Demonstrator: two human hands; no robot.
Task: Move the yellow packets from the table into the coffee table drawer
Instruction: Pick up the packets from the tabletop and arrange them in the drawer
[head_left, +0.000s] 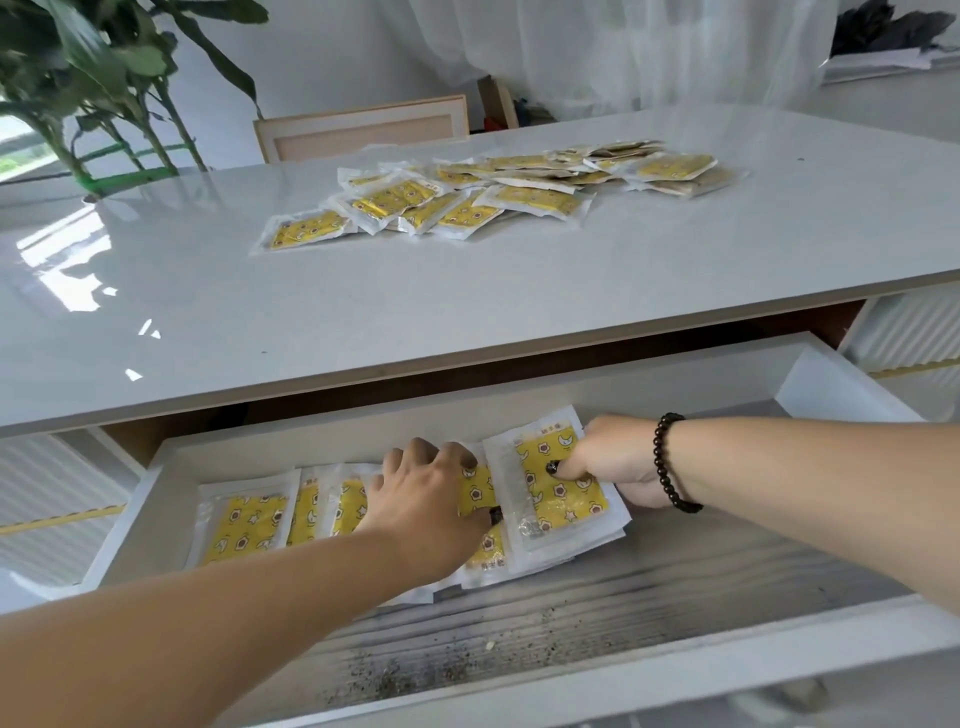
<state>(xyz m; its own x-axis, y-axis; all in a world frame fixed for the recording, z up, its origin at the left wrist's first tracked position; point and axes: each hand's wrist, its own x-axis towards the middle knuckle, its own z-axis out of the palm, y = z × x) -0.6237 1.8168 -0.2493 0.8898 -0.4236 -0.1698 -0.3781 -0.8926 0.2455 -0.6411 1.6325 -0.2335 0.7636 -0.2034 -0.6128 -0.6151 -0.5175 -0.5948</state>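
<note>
A heap of several yellow packets (488, 189) in clear wrap lies on the grey table top (208, 291). Below it the coffee table drawer (852, 389) stands pulled open. Inside, several yellow packets (244, 525) lie in an overlapping row along the back. My right hand (613, 462) pinches the rightmost packet (561, 493), thumb on top and fingers under its edge. My left hand (431, 493) rests on the packets beside it, with the thumb on a packet and the fingertips curled over the far edge.
A potted plant (104, 78) stands at the table's far left. A wooden chair back (363, 130) shows behind the table, with a sheer curtain (623, 52) beyond. The drawer's front floor (519, 649) carries dark crumbs.
</note>
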